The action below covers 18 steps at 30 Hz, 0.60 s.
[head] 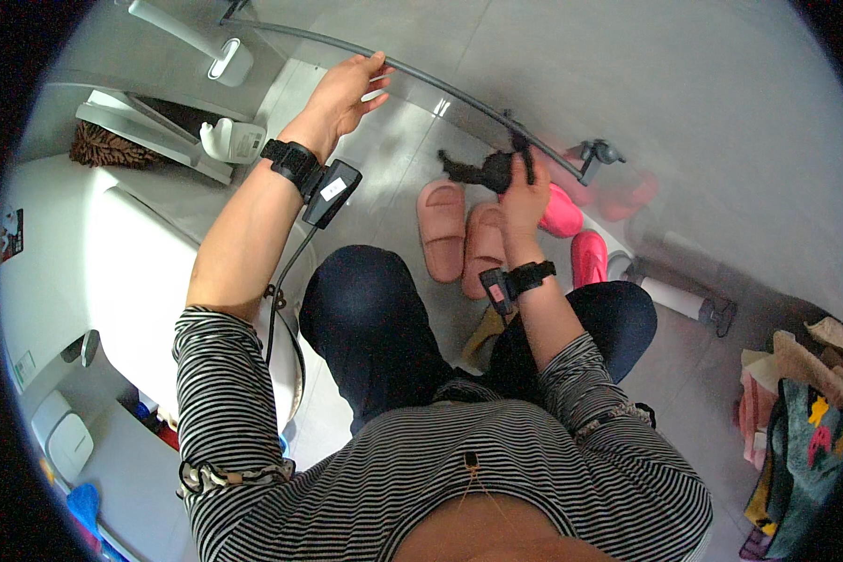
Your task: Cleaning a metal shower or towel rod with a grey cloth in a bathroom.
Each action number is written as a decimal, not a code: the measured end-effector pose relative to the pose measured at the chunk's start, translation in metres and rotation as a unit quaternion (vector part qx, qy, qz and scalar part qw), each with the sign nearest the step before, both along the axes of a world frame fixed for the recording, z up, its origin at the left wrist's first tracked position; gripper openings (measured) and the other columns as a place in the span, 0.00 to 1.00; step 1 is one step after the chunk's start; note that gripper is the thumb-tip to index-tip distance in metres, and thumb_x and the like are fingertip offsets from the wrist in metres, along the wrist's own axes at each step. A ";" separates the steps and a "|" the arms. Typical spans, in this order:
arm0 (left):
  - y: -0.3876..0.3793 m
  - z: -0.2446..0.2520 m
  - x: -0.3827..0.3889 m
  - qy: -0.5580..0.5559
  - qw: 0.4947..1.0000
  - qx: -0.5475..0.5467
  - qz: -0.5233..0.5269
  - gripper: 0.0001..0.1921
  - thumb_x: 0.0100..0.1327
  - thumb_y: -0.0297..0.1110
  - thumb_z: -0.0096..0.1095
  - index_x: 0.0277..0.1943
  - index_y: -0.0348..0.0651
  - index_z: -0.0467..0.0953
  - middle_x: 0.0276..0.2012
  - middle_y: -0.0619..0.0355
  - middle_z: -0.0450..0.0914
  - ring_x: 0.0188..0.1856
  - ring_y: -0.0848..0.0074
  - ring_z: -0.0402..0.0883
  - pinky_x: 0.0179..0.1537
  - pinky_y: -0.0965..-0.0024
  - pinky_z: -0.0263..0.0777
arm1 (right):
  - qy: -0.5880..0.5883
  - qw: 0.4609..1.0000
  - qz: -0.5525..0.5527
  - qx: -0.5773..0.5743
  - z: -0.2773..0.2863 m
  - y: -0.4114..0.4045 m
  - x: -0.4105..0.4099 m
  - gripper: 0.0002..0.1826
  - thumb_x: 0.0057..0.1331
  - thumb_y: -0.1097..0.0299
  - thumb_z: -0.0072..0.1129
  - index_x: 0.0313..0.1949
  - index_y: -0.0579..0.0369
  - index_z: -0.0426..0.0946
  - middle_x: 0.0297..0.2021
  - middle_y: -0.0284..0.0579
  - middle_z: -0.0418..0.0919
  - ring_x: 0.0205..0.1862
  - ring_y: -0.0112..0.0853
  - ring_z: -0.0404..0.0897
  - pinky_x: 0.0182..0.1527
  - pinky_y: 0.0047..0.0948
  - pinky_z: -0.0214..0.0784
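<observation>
My left hand [351, 91] is at the grey metal towel bar [442, 86], its thumb against the bar and its other fingers spread below. The bar runs along the grey wall on brackets. Lower and to the right, my right hand [525, 197] grips a black bunched cloth [495, 171]. Part of the cloth sticks out to the left, and another part reaches up close to the bar; whether it touches the bar I cannot tell. Beneath my right hand are a pair of dusty-pink slippers [441, 232], one partly covered by the hand, and bright pink slippers [590, 258].
A white toilet [147, 281] stands at left. Beyond it are a white bottle [242, 140], a brown shaggy mop head [112, 147] and a wall-mounted toilet brush [230, 62]. A white cylindrical object [674, 298] lies along the right wall; patterned towels [808, 414] hang at far right.
</observation>
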<state>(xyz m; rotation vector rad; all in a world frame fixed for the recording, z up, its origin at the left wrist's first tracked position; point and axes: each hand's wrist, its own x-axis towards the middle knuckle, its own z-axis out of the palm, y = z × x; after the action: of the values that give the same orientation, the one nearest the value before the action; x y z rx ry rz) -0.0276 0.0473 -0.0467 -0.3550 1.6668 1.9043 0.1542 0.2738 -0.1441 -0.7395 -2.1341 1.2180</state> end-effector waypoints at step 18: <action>-0.001 -0.003 0.000 -0.001 1.000 0.009 0.010 0.10 0.70 0.41 0.54 0.44 0.44 0.70 0.46 0.58 0.76 0.49 0.73 0.75 0.49 0.68 0.73 | 0.259 0.845 -0.107 -0.456 0.012 0.079 0.023 0.11 0.68 0.75 0.52 0.48 0.53 0.64 0.35 0.40 0.75 0.32 0.29 0.75 0.35 0.29 0.72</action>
<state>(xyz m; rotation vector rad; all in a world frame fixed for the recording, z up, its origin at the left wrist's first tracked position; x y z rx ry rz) -0.0278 0.0463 -0.0500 -0.3668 1.6484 1.9314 0.1773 0.3528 -0.1317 -0.8484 -0.9322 2.0247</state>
